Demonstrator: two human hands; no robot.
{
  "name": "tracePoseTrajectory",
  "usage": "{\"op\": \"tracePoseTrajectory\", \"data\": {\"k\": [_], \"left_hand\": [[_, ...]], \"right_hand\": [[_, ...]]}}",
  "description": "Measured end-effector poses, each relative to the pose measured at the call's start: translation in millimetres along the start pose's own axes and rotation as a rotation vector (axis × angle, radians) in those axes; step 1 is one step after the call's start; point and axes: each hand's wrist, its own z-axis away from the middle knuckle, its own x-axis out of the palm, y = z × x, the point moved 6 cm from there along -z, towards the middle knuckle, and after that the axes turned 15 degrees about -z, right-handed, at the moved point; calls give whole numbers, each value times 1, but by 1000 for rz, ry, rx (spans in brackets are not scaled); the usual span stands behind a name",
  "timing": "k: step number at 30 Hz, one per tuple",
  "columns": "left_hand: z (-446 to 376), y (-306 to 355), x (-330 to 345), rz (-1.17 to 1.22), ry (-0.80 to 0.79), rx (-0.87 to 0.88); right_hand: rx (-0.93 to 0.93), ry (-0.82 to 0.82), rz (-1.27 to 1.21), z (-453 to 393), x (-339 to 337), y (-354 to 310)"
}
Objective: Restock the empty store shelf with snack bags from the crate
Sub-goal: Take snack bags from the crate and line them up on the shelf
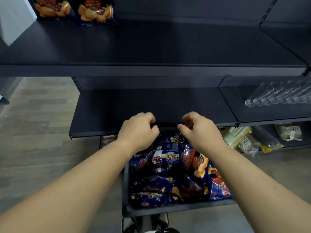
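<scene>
Snack bags (175, 174) fill the dark crate (168, 209) at lower centre, just below your fingers. Your left hand (138, 130) and right hand (201, 130) hover above the pile, fingers loosely curled, holding nothing. Two matching bags (74, 9) stand on the black shelf (151, 47) at upper left.

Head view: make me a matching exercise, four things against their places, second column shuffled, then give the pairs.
Things:
1. crate
2. two snack bags
3. clear tubes
4. yellow packs

Places:
A. bottom shelf at right
B. on the floor, full of blue snack bags, under both hands
C. upper shelf, far left
D. middle shelf, right bay

Pairs: 1-B, 2-C, 3-D, 4-A
</scene>
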Motion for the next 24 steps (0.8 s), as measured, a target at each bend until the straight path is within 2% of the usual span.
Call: {"op": "tracePoseTrajectory", "data": {"k": [9, 16, 24], "left_hand": [[-14, 21, 66, -85, -162, -48], [-24, 47, 142, -143, -357, -131], [-18, 47, 203, -216, -524, -191]], "right_hand": [[59, -120, 23, -27, 1, 68], [89, -264, 72, -52, -4, 141], [136, -437, 117, -60, 33, 193]]}}
